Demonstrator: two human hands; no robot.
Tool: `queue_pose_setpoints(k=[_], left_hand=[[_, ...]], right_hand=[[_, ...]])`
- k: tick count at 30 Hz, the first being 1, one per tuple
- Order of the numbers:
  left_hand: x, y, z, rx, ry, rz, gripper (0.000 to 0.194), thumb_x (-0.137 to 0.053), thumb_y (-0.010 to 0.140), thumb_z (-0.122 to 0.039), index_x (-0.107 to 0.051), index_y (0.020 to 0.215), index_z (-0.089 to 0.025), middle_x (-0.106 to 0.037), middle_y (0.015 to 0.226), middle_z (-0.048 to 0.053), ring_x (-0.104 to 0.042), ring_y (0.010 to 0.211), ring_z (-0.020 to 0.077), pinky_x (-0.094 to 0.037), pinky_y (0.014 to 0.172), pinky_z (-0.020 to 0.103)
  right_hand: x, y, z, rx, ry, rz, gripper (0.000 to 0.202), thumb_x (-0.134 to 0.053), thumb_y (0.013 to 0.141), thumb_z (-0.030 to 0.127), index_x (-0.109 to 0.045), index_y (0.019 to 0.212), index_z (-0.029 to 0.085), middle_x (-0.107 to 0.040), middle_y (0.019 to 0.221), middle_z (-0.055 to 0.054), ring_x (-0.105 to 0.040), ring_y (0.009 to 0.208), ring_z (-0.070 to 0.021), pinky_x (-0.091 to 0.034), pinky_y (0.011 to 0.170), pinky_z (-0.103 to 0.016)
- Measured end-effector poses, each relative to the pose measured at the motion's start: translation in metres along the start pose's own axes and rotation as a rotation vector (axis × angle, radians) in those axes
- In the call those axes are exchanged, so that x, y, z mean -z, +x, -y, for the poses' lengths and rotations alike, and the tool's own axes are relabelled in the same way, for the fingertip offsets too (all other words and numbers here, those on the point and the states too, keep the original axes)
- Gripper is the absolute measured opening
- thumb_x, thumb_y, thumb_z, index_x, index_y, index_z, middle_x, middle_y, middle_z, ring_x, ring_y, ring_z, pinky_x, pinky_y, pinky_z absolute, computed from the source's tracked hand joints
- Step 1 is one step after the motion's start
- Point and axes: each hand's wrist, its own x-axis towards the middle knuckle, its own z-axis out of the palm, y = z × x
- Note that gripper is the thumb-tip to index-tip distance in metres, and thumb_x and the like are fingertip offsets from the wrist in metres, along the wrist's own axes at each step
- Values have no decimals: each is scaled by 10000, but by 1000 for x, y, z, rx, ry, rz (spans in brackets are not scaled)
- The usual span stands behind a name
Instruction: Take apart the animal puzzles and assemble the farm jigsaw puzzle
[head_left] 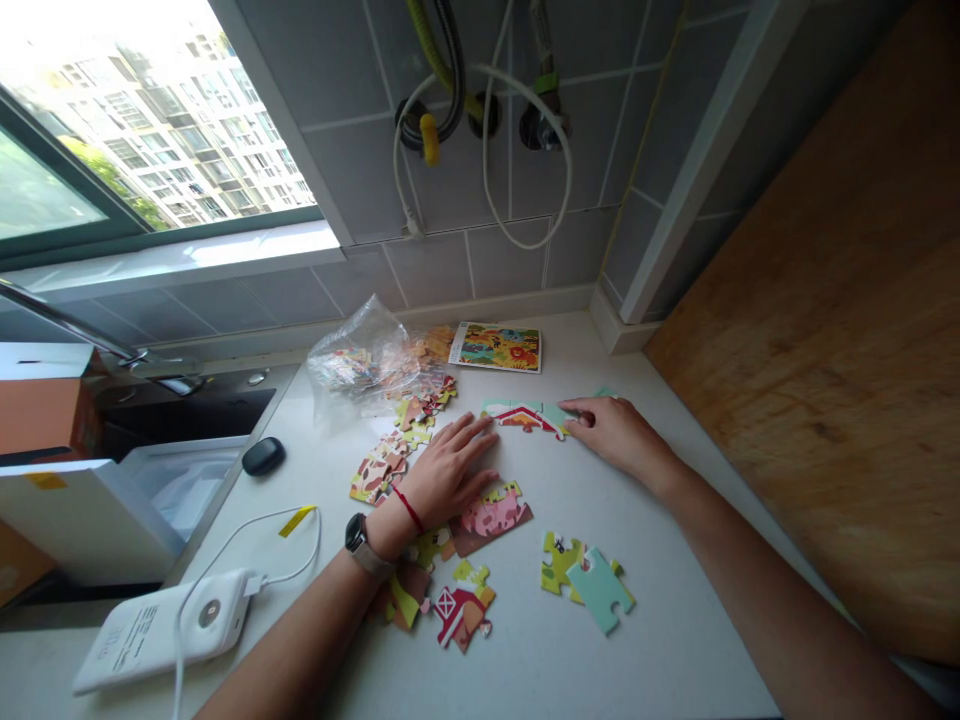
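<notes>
A joined strip of puzzle pieces (525, 416), red and orange with pale green, lies on the white counter (517, 640). My left hand (454, 465) rests flat with fingers spread, its fingertips by the strip's left end. Thumb and index finger of my right hand (619, 435) close on a pale green puzzle piece (556, 414) at the strip's right end. Another pale green bit shows behind that hand. Below my left hand are a pink pig section (491, 522) and a red barn section (463, 612); brown-spotted pieces (381, 466) lie to its left, partly hidden.
A clear plastic bag of pieces (360, 360) and a picture card (496, 346) lie at the back. At right sit green pieces (602, 588). On the left are a black mouse (263, 456), a white power bank (165, 630) with cable, and boxes (82, 520) over a sink.
</notes>
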Motion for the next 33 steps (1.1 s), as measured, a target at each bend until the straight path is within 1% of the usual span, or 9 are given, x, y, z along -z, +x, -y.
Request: queue_pose_setpoints(k=[2,4,7,12,15,19,24,29,33], left_hand=[[1,0,0,1,-2,1,499,-551,1040,-452,-539,1468,-198,-468,1609,143,-381,1525,361,-395,1222,605],[1,0,-1,2,-6,2,496,-551,1039,-455,-538,1469,-207,-468,1609,139,-380,1525,357,-395,1223,601],[1,0,-1,8,-11,0,497,-553,1037,-460,-543,1465,-209,-469,1608,138,-378,1526,357,-389,1227,597],[0,0,-1,6,-11,5,494,-554,1035,-462,-552,1459,-208,-469,1608,137,-384,1521,361,-394,1223,596],[-1,0,0,3,6,4,486,-555,1037,-452,-558,1450,-195,-468,1609,135,-391,1518,359,-397,1225,583],[0,0,0,9,10,-10,455,-574,1030,-441,-580,1423,-212,-494,1591,126,-425,1498,355,-422,1207,579],[-1,-1,-1,24,-3,-22,460,-583,1024,-443,-580,1427,-222,-503,1586,125,-434,1491,363,-430,1187,609],[-5,-2,0,12,-28,-66,465,-601,1012,-440,-582,1432,-242,-517,1574,129,-450,1482,361,-435,1179,599],[-7,-3,1,6,-37,-91,463,-611,1005,-440,-590,1424,-243,-525,1566,130,-462,1474,360,-425,1189,584]], right_hand=[[-2,-1,3,55,-9,-48,335,-710,879,334,-800,1196,272,-738,892,-41,-666,793,-199,-495,750,-305],[-4,-3,7,115,-23,-79,304,-757,864,367,-812,1157,305,-724,1027,-59,-669,932,-224,-508,809,-322],[-7,-4,10,166,-57,-72,255,-787,857,344,-824,1108,325,-700,1144,-66,-631,1096,-264,-505,903,-362],[-14,-2,9,216,-91,-90,203,-711,923,282,-832,1087,282,-701,1124,-84,-620,1073,-263,-498,951,-391],[-18,-2,10,220,-102,-125,203,-699,927,274,-834,1079,269,-701,1138,-95,-616,1081,-277,-504,952,-409],[-20,-4,13,227,-117,-131,207,-684,928,253,-834,1069,269,-697,1159,-94,-620,1095,-280,-501,978,-419],[-18,-6,15,228,-138,-109,237,-648,946,239,-827,1096,278,-703,1183,-91,-633,1101,-275,-510,973,-418],[-12,-8,17,225,-166,-92,244,-643,944,237,-831,1083,305,-716,1160,-85,-642,1084,-272,-529,939,-417],[-9,-11,23,210,-229,-56,254,-629,962,243,-824,1110,309,-708,1194,-91,-636,1105,-286,-539,919,-428]])
